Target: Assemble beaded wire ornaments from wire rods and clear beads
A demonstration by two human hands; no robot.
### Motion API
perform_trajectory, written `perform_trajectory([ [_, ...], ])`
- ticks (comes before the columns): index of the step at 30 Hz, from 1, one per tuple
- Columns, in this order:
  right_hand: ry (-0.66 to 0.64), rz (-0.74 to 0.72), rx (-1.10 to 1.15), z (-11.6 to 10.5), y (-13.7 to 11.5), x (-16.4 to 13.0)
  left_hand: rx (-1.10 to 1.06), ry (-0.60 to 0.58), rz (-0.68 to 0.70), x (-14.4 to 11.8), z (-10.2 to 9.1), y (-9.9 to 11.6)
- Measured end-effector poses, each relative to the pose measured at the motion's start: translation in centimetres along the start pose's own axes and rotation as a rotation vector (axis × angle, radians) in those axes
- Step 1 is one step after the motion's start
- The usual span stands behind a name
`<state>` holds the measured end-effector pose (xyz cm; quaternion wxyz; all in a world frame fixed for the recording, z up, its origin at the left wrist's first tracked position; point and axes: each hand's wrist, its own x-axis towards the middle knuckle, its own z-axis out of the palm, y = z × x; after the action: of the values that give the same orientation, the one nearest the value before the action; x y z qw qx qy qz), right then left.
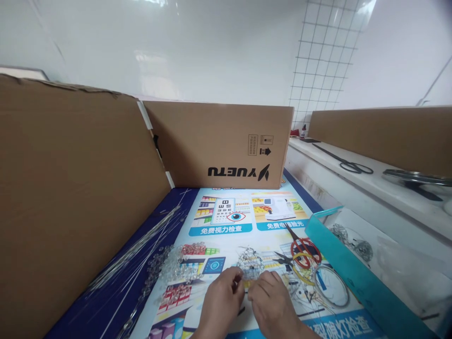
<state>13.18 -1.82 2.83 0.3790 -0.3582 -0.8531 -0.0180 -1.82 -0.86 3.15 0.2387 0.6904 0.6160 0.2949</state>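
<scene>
a glossy pale wall (219, 52) reflects soft patches of light behind a deep blue tabletop (97, 308), bordered at left by a plain cardboard panel (70, 188) and at rear by a second board (197, 141) printed "yuetu" upside down. a dark wire grid (321, 61) rises at right, near a whitish side wall (402, 56), above a white ledge (374, 180) backed by more cardboard (384, 134).

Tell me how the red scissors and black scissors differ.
The red scissors have red handles; the black scissors have dark ones. The red scissors overlap a yellow-handled tool on the printed mat, near the right hand; the black scissors lie on the white ledge. Both lie unheld.
</scene>
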Motion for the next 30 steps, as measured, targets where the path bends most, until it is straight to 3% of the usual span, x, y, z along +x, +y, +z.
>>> perform_trajectory([
  [3,-0.026,-0.074,-0.054,1.1,0.2,-0.2,0.022,-0.023,-0.054,0.5,0.0,-0.6],
  [6,-0.042,-0.134,-0.086,2.1,0.4,0.1,0.036,0.0,-0.004,0.8,-0.3,-0.8],
  [9,-0.025,-0.099,-0.068,2.6,0.6,0.9,0.018,0.065,0.014,1.0,-0.6,-1.0],
  [13,-0.021,-0.022,-0.009,2.8,0.8,2.0,-0.023,0.063,-0.042,1.5,-0.7,-1.4],
  [21,-0.001,-0.017,0.032,3.5,1.6,2.6,0.013,0.039,-0.11,2.4,-0.6,-2.2],
  [30,0.025,-0.092,0.038,3.0,1.5,3.9,0.065,0.053,-0.037,2.0,-1.1,-1.6],
])
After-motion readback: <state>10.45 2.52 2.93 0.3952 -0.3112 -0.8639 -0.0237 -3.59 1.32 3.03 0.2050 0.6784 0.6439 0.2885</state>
